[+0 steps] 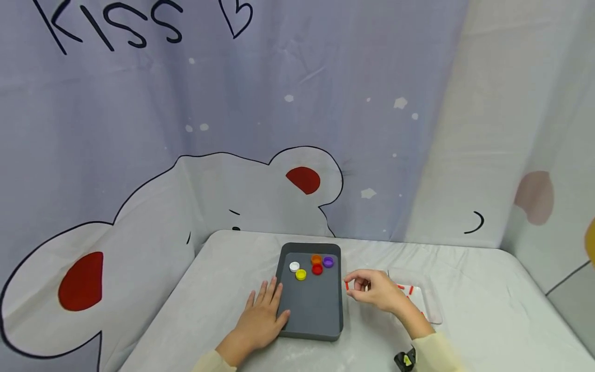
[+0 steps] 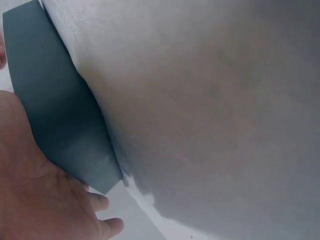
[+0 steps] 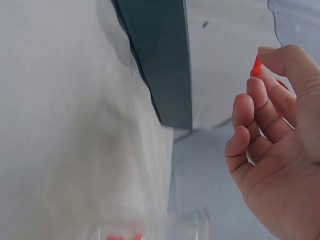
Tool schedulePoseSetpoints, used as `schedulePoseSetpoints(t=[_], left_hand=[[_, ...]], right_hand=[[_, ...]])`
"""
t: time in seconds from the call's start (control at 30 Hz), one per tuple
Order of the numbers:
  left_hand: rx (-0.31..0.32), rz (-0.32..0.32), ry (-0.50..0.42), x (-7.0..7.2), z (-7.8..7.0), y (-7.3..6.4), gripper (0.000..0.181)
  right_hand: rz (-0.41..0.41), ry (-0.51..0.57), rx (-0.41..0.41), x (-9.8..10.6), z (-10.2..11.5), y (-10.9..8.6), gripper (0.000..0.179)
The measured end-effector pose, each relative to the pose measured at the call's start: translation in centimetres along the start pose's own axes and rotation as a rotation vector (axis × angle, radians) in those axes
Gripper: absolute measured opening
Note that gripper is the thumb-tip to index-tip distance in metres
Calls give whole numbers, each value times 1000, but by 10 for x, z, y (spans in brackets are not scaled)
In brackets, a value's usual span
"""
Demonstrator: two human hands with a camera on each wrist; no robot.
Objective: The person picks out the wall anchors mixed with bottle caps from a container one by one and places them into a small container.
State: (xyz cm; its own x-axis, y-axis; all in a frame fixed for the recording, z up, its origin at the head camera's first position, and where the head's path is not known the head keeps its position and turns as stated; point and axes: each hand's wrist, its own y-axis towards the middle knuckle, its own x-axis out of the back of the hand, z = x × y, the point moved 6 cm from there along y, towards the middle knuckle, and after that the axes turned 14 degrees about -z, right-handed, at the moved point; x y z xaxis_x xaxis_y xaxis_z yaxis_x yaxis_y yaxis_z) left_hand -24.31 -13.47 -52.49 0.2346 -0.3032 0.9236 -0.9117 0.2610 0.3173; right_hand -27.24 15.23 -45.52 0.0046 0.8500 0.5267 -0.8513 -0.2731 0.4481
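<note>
My right hand (image 1: 376,289) pinches a short thin red stick (image 3: 256,65) between thumb and index finger, just off the right side of a grey tray (image 1: 310,312). The other fingers curl loosely below it. My left hand (image 1: 260,319) rests with straight, spread fingers along the tray's left rim. Toward the tray's far end lie small round cups that look like bottle caps: a white cap (image 1: 294,266), a yellow cap (image 1: 300,275), an orange cap (image 1: 316,259), a red cap (image 1: 317,269) and a purple cap (image 1: 328,262).
Right of the tray, partly behind my right hand and forearm, stands a clear shallow container (image 1: 435,305) with several red sticks (image 1: 411,290) in it. A white sheet (image 1: 488,310) covers the table, and a printed curtain (image 1: 241,103) hangs behind it.
</note>
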Motion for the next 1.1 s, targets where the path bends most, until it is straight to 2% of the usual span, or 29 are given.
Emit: schedulePoseSetpoints(t=[0.17,0.37,0.53,0.83,1.1], left_hand=[[13,5,-25,5,-4,2,70],[12,15,-27,4,-5,1,70],[14,23,-38,7,-6,1,70],[11,21,-41,1,-3,-1,72],[-1,2,-3,0,0,0,72]], right_hand=[[-51,-42,-22,31,-8,-10,18],[-66,-71,-101,68,-20,-28,20],[-120,-85,-107,94,-27,-40,20],[-181,-178,-105,123,-43,-61,17],[-183,-200,-122,132,-52,-72,17]])
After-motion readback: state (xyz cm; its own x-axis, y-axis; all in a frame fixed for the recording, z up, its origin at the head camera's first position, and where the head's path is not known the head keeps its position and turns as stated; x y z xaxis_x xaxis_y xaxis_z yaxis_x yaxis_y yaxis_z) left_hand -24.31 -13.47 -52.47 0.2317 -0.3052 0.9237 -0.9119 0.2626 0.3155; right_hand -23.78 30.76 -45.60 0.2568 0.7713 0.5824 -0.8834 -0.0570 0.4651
